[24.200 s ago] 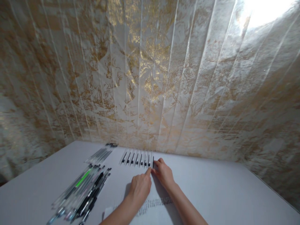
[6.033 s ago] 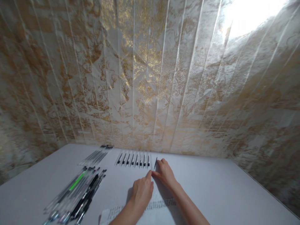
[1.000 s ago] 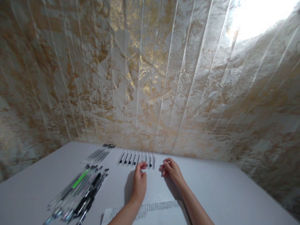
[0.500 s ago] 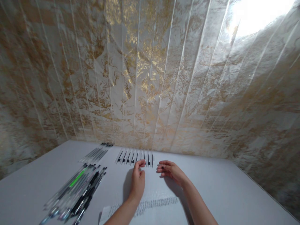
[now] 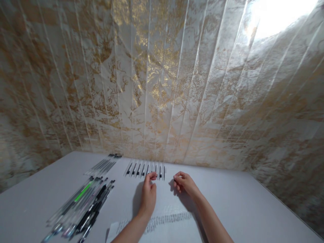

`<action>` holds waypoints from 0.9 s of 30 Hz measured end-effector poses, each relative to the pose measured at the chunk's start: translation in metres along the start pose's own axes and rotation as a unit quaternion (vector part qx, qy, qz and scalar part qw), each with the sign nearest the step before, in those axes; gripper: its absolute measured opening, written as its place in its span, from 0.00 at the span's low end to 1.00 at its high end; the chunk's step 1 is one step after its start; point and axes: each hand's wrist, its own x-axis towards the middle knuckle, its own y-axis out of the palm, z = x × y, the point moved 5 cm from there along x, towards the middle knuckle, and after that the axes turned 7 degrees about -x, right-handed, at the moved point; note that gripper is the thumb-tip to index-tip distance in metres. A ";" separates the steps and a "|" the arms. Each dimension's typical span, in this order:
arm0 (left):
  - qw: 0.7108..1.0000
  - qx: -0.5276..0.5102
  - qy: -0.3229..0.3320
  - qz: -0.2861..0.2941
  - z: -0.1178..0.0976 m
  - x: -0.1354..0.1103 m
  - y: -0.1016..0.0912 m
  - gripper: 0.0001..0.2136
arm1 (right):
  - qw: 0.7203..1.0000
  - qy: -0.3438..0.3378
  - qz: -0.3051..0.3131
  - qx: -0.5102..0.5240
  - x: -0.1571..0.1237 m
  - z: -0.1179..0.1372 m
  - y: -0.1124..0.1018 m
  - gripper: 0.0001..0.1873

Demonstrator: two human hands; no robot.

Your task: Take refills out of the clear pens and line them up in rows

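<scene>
My left hand is over the table just in front of a row of clear pen barrels with black inner parts. Its fingers are curled inward and cover the near ends of some barrels; whatever they may hold is hidden. To the right of that row, my right hand hovers with thumb and fingertips pinched together. A tiny dark spot shows at the pinch, too small to name. On the left lies a thick bunch of pens, mostly clear and black, one with a bright green strip.
Behind the bunch are several slim clear rods and a cluster of small black pieces. A sheet of paper with handwriting lies under my forearms. The white table meets a gold-patterned, pleated covering at the back.
My right hand's fingers have drawn together from a loose, spread pose into a pinch, shifting slightly right. My left hand has stayed put.
</scene>
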 end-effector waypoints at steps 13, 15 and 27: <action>1.000 -0.019 0.000 0.002 -0.001 0.000 0.000 0.18 | 0.972 -0.078 -0.035 -0.221 -0.003 0.017 -0.003 0.10; 1.000 -0.022 0.000 0.003 -0.001 0.000 0.001 0.18 | 0.967 -0.097 -0.018 -0.234 -0.005 0.017 -0.003 0.14; 1.000 -0.017 0.001 0.001 -0.001 0.000 0.000 0.18 | 0.950 -0.100 -0.070 -0.286 0.008 0.029 0.013 0.11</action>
